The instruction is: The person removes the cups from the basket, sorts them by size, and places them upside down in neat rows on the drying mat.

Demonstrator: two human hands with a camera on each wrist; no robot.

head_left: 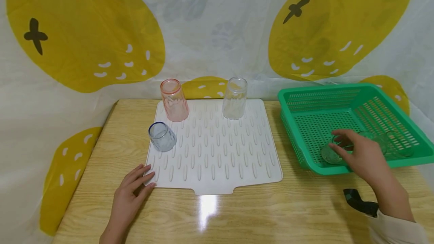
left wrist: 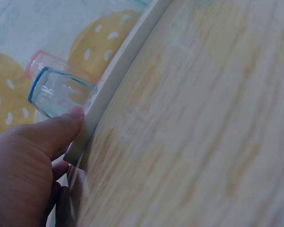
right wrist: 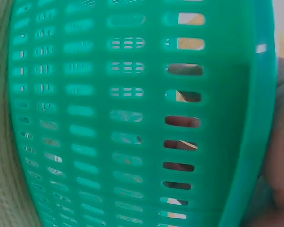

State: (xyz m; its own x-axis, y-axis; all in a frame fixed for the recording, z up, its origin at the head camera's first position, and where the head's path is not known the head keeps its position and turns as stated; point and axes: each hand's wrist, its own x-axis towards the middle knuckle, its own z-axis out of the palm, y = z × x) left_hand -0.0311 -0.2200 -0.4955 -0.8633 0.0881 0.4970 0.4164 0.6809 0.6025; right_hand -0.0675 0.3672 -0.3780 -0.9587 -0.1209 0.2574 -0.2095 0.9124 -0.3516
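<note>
In the head view, my left hand [head_left: 127, 195] rests its fingertips on the near left corner of a white ridged drying mat [head_left: 210, 161]. The left wrist view has the thumb [left wrist: 61, 130] lying at the mat's edge. Upon the mat stand a short blue-rimmed glass [head_left: 163, 138], rim up, a taller pink glass [head_left: 176, 104] and a tall clear glass [head_left: 234, 102]. My right hand [head_left: 366, 157] reaches into a green plastic basket [head_left: 322, 170], thumb and finger curved at the top of a clear glass [head_left: 329, 156]. In the right wrist view the basket wall [right wrist: 217, 118] hides most of that hand.
More clear glasses [head_left: 398, 144] sit in the basket to the right of my right hand. A black strap [head_left: 359, 201] hangs by the right wrist. Behind the wooden table [head_left: 254, 214] hangs a white cloth [head_left: 217, 22] with yellow fruit shapes.
</note>
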